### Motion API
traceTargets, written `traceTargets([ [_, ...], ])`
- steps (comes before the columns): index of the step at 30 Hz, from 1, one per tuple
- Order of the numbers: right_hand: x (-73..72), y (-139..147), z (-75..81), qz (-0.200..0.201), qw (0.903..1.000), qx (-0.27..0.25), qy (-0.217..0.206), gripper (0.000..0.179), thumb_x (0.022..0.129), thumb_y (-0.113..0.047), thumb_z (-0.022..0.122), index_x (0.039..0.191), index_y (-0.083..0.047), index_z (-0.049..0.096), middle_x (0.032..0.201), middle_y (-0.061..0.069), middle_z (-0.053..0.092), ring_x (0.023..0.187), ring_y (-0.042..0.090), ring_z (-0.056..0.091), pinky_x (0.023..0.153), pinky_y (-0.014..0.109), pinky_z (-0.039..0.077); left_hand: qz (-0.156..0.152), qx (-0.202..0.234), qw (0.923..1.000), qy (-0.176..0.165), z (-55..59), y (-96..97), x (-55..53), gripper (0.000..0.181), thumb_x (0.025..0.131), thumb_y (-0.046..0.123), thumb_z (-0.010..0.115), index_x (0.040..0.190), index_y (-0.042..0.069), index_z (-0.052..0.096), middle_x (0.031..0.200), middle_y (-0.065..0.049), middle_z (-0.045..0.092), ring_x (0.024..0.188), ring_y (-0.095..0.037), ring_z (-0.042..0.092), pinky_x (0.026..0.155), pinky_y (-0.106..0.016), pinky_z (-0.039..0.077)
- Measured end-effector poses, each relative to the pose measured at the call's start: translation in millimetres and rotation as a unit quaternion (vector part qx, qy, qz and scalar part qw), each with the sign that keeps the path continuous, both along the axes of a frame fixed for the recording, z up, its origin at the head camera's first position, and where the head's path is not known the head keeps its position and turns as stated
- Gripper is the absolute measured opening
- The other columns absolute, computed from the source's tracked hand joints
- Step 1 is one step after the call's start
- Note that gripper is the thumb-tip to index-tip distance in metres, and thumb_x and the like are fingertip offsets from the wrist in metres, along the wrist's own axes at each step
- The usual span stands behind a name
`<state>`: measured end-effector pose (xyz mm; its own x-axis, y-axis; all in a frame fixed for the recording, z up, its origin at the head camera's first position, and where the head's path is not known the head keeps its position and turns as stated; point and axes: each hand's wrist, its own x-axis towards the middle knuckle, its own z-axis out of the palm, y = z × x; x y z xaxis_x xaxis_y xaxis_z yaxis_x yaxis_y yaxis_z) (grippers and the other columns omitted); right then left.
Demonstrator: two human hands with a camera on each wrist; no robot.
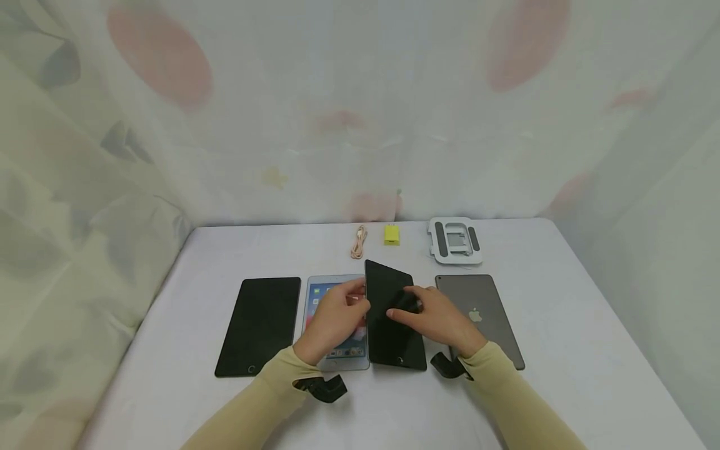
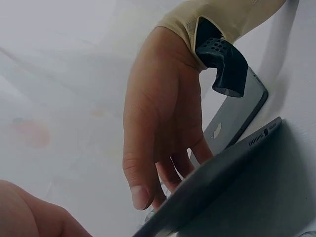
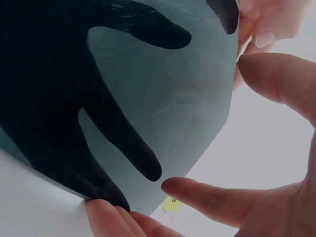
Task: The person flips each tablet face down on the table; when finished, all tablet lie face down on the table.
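Observation:
A black tablet stands tilted up on the table, its dark screen toward my right side. My left hand pinches its left edge between thumb and fingers. My right hand spreads over the screen, fingers extended. In the right wrist view the index fingertip is right at the glass, other fingers reach the tablet's edge, and the screen mirrors the hand. Under my left hand lies a white tablet with its screen lit, partly covered. A grey tablet lies back side up beside my right wrist.
Another black tablet lies flat at the left. Along the back are a coiled pinkish cable, a yellow charger plug and a white folded stand. Patterned cloth hangs behind the white table.

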<state>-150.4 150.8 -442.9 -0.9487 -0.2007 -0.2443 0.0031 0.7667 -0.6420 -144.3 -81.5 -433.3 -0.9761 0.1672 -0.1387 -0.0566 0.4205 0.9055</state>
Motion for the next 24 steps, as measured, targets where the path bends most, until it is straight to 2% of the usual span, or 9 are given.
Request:
traceTargets([
  [4,-0.3,-1.7,0.5,0.004,1.0000,-0.006,0.003,0.083,0.094,-0.063,0.072,0.156,-0.009,0.057,0.138,0.018,0.064,0.106,0.022,0.064,0.092,0.045,0.057,0.000,-0.005,0.9999,0.009,0.6,-0.7,-0.9,0.054,0.102,0.014,0.060,0.156,0.010,0.058,0.140,-0.011,0.071,0.116,-0.022,0.071,0.092,-0.038,0.063],
  [12,1.0,-3.8,-0.9,-0.003,0.9998,-0.017,-0.011,0.082,0.095,-0.065,0.070,0.157,-0.013,0.056,0.145,0.018,0.063,0.119,0.027,0.068,0.095,0.048,0.060,-0.006,0.020,0.9998,0.007,3.6,-2.1,0.6,0.054,0.101,0.011,0.059,0.155,0.011,0.059,0.138,-0.012,0.071,0.093,-0.019,0.074,0.072,-0.029,0.060],
  [16,1.4,-4.7,-2.9,-0.006,0.9996,-0.025,-0.014,0.083,0.096,-0.069,0.067,0.157,-0.014,0.056,0.147,0.017,0.062,0.123,0.029,0.067,0.098,0.051,0.060,-0.007,0.028,0.9996,0.006,6.7,-2.5,2.2,0.055,0.101,0.010,0.058,0.156,0.012,0.058,0.138,-0.011,0.071,0.085,-0.026,0.075,0.065,-0.030,0.060],
  [20,1.5,-5.5,-3.5,-0.001,0.9991,-0.041,-0.014,0.084,0.097,-0.070,0.065,0.158,-0.013,0.054,0.149,0.017,0.062,0.125,0.030,0.067,0.101,0.053,0.059,-0.008,0.025,0.9994,0.023,8.0,-2.2,3.3,0.055,0.100,0.009,0.057,0.156,0.012,0.058,0.136,-0.010,0.071,0.084,-0.028,0.075,0.062,-0.031,0.059],
  [24,1.8,-6.3,-3.0,0.007,0.9983,-0.057,-0.012,0.083,0.100,-0.067,0.064,0.159,-0.010,0.053,0.151,0.017,0.061,0.125,0.030,0.067,0.103,0.053,0.058,-0.010,0.022,0.9988,0.042,8.6,-0.1,4.4,0.057,0.099,0.007,0.058,0.156,0.009,0.057,0.135,-0.010,0.072,0.080,-0.021,0.074,0.063,-0.030,0.059],
])
